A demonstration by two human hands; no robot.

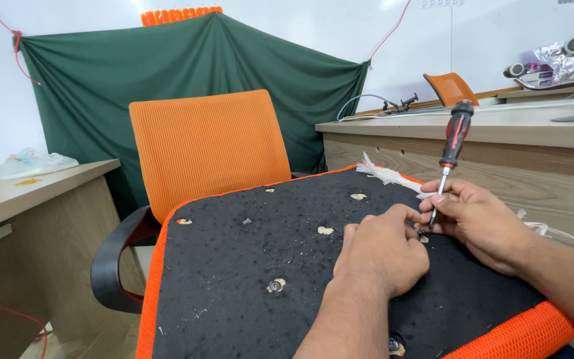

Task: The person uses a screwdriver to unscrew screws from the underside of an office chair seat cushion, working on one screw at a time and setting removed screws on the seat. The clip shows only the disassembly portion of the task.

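Centrally, a red-and-black screwdriver (448, 163) stands almost upright, its tip on the black underside of an upturned orange seat cushion (247, 266), pinched low on the shaft by the right hand (479, 223). Just beside it, the left hand (380, 252) rests curled on the cushion, fingertips at the tip. Behind stands an orange office chair (207, 149) before a green cloth (101, 80).

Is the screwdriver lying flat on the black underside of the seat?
No, the right hand holds the screwdriver nearly upright, its tip down beside the left hand.
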